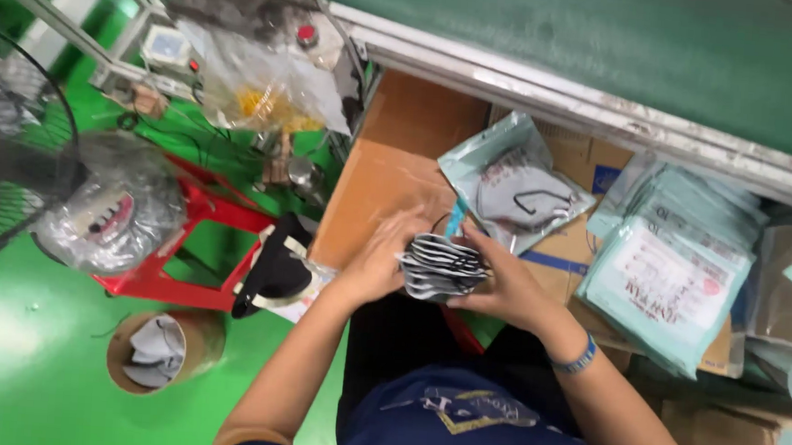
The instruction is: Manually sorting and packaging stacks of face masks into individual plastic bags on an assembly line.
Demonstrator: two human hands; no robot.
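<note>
stack of masks [441, 266]: grey-black with white edges, folded flat, held between both hands just above the brown cardboard table [390, 176]; long axis roughly left-right, layers fanned a bit toward the left.
left hand [377, 260]: cupped on the stack's left end, fingers [402, 225] blurred, closed against the masks (thumb hidden).
right hand [505, 289]: grips the stack's right end, fingers curled tight round it; blue wristband [577, 356] on the wrist.
open pouch [515, 184]: pale teal-silver, rectangular, clear front showing one grey mask inside; lies tilted just beyond the hands, mouth toward them.
pile of sealed pouches [670, 278]: teal, rectangular, white label panel with a red round mark; right of the hands, stacked slanting.
cardboard box [592, 161]: brown, blue label patch, under the pouches.
green conveyor belt [608, 43]: along the top, metal rim.
red stool [195, 238]: left, on green floor; a plastic-wrapped bundle [108, 205] leans on it.
cardboard tube [161, 350]: round, holds grey scraps (can't tell what).
fan guard [11, 149]: black wire, far left.
</note>
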